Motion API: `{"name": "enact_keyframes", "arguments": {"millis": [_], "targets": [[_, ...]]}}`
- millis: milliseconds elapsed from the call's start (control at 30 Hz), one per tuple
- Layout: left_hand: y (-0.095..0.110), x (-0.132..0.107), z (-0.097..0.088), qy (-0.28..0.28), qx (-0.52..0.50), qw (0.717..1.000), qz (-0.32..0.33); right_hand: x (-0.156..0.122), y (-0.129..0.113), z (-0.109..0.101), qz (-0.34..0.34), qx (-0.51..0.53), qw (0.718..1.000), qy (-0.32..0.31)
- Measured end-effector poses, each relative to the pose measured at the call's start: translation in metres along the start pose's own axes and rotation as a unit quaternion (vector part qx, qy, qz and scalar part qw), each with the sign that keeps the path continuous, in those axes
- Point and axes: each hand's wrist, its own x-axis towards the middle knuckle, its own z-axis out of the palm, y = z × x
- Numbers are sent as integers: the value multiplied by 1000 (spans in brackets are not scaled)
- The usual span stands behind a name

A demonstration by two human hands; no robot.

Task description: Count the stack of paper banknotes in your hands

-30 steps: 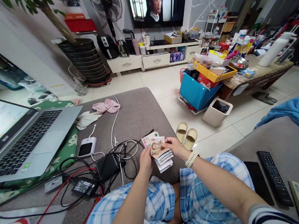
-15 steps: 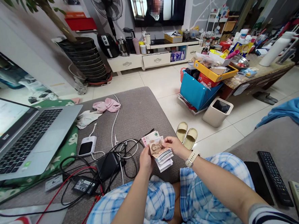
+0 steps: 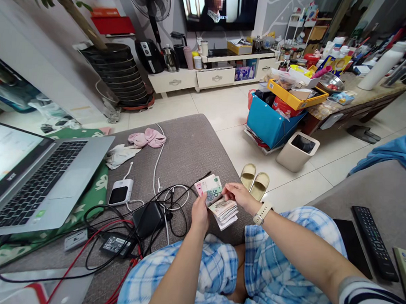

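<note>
Head view: a wad of banknotes (image 3: 222, 209) is gripped just above the lap between both hands. The left hand (image 3: 199, 214) is curled under the wad's near edge, its fingers clamped on the paper, while the right hand (image 3: 238, 195) is laid over the top, its fingertips (image 3: 225, 188) held together and pressed on the notes. A note printed 50 (image 3: 212, 188) is fanned out just beyond the left-hand fingers, with a pink note (image 3: 197, 187) at its edge.

A tangle of black cables (image 3: 165, 204) is looped just left of the fingers, beside a black power adapter (image 3: 116, 245). An Acer laptop (image 3: 39, 183) stands open well left of them, on a green cushion (image 3: 95, 196) - a grey sofa seat (image 3: 192, 156) lies under it all. Cream slippers (image 3: 254, 181) are set on the tiles beyond the right-hand fingertips, and a black TV remote (image 3: 372, 240) is placed well to their right.
</note>
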Motion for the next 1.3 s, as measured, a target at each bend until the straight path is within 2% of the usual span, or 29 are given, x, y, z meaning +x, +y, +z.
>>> {"name": "enact_keyframes", "arguments": {"millis": [100,267,367,600,1300], "targets": [[2,-3,1,-12,6,1000,5,0,0,0,3,-5,1000,1],[5,-9,5,-41,14,999,-10,3,7,-3,7,-4,998,69],[7,-11,6,-44,24,999,-15,5,11,-5,-4,-10,996,90],[6,-11,5,-49,25,998,-12,6,12,-4,2,-4,999,44],[-1,-6,-1,-30,29,999,11,4,17,2,-15,-14,1000,17]]}}
